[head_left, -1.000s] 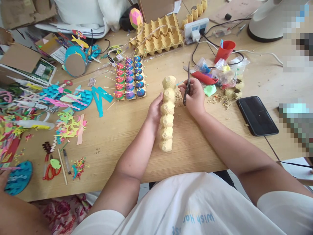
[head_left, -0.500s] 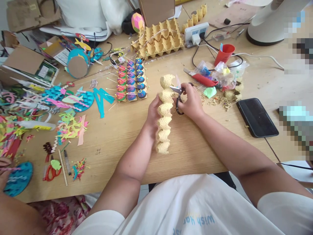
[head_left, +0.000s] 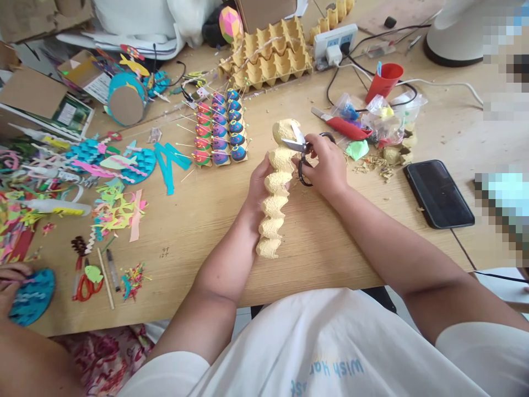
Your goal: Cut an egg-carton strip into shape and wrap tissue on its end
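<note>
A strip of yellow egg carton (head_left: 273, 205), a row of several bumpy cups, is held over the table by my left hand (head_left: 259, 179), whose fingers wrap its left side and partly vanish behind it. My right hand (head_left: 329, 165) grips a pair of scissors (head_left: 303, 161) by the black handles. The parted blades point left at the strip's upper end, by the gap below the topmost cup. Left of the strip stand painted egg-carton rows (head_left: 221, 129) in red, purple and blue, stuck with pins.
Yellow egg trays (head_left: 268, 66) and a power strip (head_left: 335, 41) lie at the back. A red cup (head_left: 384, 82), a red-handled knife (head_left: 345, 125), carton scraps and a phone (head_left: 438, 193) are on the right. Paper craft pieces cover the left, where another person's hand (head_left: 10, 281) touches a blue disc (head_left: 35, 298).
The strip's lower end has swung a little left, so it tilts more. The scissor blades have parted wider near the top cup. The whole view has shifted slightly.
</note>
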`<state>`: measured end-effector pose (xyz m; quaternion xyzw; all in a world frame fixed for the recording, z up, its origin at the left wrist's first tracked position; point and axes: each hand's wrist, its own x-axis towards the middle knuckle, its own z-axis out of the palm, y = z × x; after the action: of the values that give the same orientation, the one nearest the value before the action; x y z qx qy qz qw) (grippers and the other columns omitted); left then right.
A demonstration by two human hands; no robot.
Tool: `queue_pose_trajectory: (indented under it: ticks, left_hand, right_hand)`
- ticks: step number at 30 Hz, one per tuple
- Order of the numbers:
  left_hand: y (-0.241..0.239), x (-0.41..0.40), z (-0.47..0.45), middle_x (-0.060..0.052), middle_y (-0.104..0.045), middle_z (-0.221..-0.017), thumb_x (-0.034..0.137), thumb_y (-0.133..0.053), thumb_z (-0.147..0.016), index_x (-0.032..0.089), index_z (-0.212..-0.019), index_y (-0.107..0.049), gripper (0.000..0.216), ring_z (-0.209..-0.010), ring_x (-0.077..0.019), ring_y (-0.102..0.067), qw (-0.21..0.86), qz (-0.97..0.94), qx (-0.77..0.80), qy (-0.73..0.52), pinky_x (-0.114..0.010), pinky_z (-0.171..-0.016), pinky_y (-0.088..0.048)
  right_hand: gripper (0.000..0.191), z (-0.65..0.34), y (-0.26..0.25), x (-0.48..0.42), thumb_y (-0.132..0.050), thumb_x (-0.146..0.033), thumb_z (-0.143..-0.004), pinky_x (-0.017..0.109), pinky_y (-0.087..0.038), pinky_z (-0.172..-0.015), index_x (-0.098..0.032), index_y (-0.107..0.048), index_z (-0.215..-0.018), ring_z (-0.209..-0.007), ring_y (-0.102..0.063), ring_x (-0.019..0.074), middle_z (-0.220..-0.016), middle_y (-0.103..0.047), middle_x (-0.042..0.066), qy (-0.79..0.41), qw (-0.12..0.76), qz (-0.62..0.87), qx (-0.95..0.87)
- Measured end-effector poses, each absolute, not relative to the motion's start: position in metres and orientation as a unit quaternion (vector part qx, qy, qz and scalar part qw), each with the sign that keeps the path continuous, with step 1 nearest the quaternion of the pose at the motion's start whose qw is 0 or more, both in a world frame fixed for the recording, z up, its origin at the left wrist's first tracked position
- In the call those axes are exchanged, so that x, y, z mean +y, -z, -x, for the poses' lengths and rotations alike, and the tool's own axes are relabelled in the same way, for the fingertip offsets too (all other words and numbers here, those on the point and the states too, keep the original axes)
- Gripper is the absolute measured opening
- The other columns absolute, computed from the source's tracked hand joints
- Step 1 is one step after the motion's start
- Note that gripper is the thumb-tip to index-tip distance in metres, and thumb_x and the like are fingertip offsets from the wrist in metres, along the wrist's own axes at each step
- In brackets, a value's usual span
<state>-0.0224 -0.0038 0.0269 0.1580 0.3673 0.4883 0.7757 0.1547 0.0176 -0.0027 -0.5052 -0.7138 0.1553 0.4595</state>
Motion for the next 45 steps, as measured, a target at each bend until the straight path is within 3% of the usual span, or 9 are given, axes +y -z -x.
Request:
queue_pose_trajectory:
  ticks: [6,11,18,23,29,33,38,45]
  left_hand:
    - [-0.033,-0.006,0.024,-0.006,-0.073,-0.067,0.067,-0.059,-0.102,0.034,-0.112,-0.078,0.04,-0.1,-0.0301,-0.075,0.774,-0.158,0.405,-0.461,-0.034,-0.068,-0.054]
    - [-0.034,-0.004,0.025,-0.005,-0.071,-0.066,0.073,-0.06,-0.1,0.03,-0.113,-0.075,0.047,-0.084,-0.0267,-0.075,0.775,-0.153,0.402,-0.463,-0.031,-0.062,-0.056]
    - [-0.036,-0.006,0.022,-0.003,-0.068,-0.065,0.069,-0.065,-0.1,0.026,-0.1,-0.072,0.044,-0.068,-0.0194,-0.069,0.751,-0.191,0.41,-0.481,-0.026,-0.052,-0.05]
    - [-0.036,-0.008,0.023,0.0,-0.061,-0.059,0.062,-0.067,-0.102,0.025,-0.094,-0.068,0.037,-0.06,-0.0148,-0.06,0.748,-0.197,0.398,-0.494,-0.025,-0.051,-0.045]
    - [-0.03,-0.007,0.026,-0.001,-0.06,-0.059,0.067,-0.067,-0.099,0.026,-0.094,-0.066,0.042,-0.062,-0.0183,-0.065,0.744,-0.208,0.413,-0.483,-0.027,-0.052,-0.048]
    - [-0.027,-0.005,0.027,-0.001,-0.063,-0.062,0.065,-0.065,-0.101,0.026,-0.095,-0.067,0.04,-0.063,-0.0171,-0.065,0.748,-0.211,0.401,-0.485,-0.026,-0.052,-0.048]
    - [-0.027,-0.003,0.028,-0.001,-0.063,-0.063,0.064,-0.065,-0.102,0.026,-0.095,-0.069,0.039,-0.062,-0.0153,-0.063,0.753,-0.208,0.395,-0.484,-0.024,-0.05,-0.046]
    - [-0.03,-0.002,0.024,-0.002,-0.065,-0.062,0.064,-0.062,-0.102,0.028,-0.097,-0.073,0.039,-0.064,-0.0193,-0.071,0.737,-0.195,0.411,-0.5,-0.026,-0.049,-0.051]
  right_hand:
    - [0.036,-0.155,0.006,0.018,-0.076,-0.057,-0.093,0.042,-0.055,-0.087,-0.028,-0.07,-0.115,-0.09,-0.068,0.0285,-0.084,-0.07,0.004,-0.147,0.451,0.523,-0.708]
    - [0.035,-0.153,0.005,0.017,-0.072,-0.055,-0.097,0.037,-0.05,-0.078,-0.027,-0.072,-0.117,-0.085,-0.067,0.0264,-0.078,-0.067,0.003,-0.108,0.421,0.552,-0.711]
    - [0.038,-0.15,-0.005,0.013,-0.068,-0.053,-0.1,0.033,-0.039,-0.07,-0.024,-0.071,-0.125,-0.082,-0.067,0.026,-0.081,-0.072,0.004,-0.081,0.307,0.626,-0.713]
    - [0.033,-0.151,-0.002,0.014,-0.067,-0.046,-0.1,0.034,-0.042,-0.073,-0.024,-0.071,-0.124,-0.083,-0.069,0.0266,-0.083,-0.074,0.004,-0.079,0.331,0.614,-0.712]
    - [0.027,-0.154,0.006,0.017,-0.068,-0.036,-0.095,0.033,-0.042,-0.071,-0.026,-0.074,-0.12,-0.077,-0.066,0.0239,-0.084,-0.074,0.003,-0.102,0.368,0.602,-0.701]
    - [0.028,-0.156,0.012,0.021,-0.066,-0.047,-0.1,0.035,-0.043,-0.071,-0.026,-0.072,-0.117,-0.073,-0.062,0.0222,-0.08,-0.07,0.002,-0.144,0.396,0.606,-0.674]
    - [0.043,-0.154,0.014,0.022,-0.062,-0.067,-0.102,0.038,-0.048,-0.073,-0.026,-0.068,-0.116,-0.072,-0.06,0.0222,-0.079,-0.066,0.001,-0.177,0.436,0.594,-0.652]
    - [0.051,-0.152,0.014,0.022,-0.068,-0.068,-0.097,0.05,-0.055,-0.093,-0.026,-0.063,-0.125,-0.099,-0.066,0.0312,-0.103,-0.07,0.009,-0.146,0.447,0.517,-0.715]
